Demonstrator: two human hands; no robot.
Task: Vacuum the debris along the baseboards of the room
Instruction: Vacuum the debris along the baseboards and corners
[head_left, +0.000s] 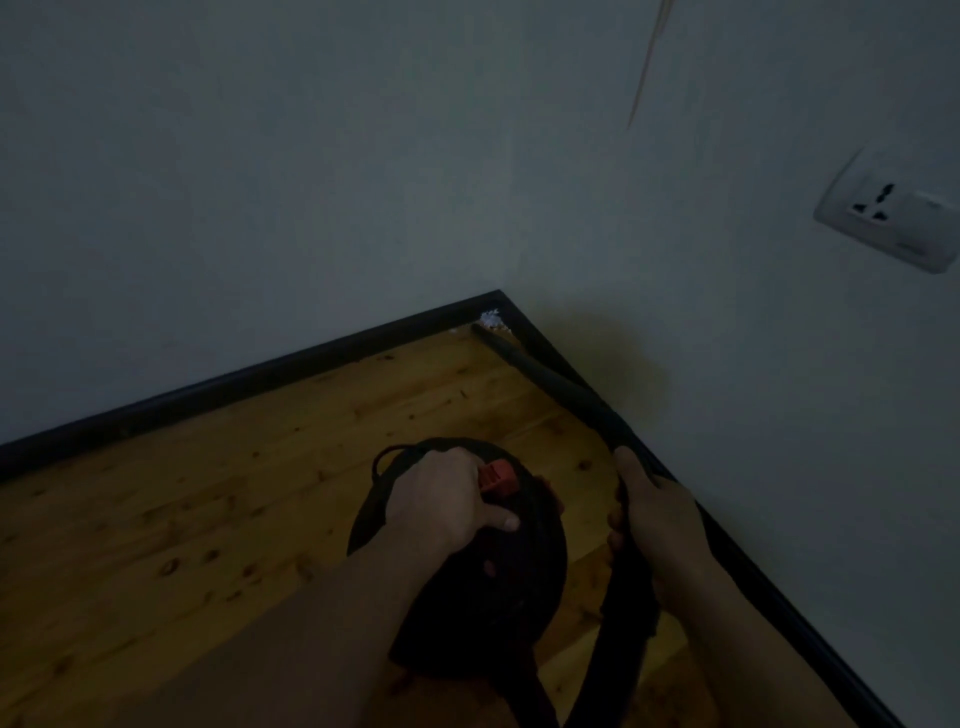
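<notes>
Left hand (447, 501) clamped on vacuum body (498, 566) handle; right hand (657, 525) wrapped round rigid nozzle tube (561, 387), tip just beside white debris (491, 317) in baseboard (260, 371) corner. Debris probably light fluff; steer tube mid-shaft.

Dim room corner. Left hand (447, 499) grips top of black vacuum (498, 577), by red button (497, 476). Right hand (657, 514) holds long black nozzle (550, 379). Nozzle tip beside white debris (491, 318) in corner, against black baseboard (234, 384). Wood floor (182, 519). Wall socket (893, 210) on right wall.
</notes>
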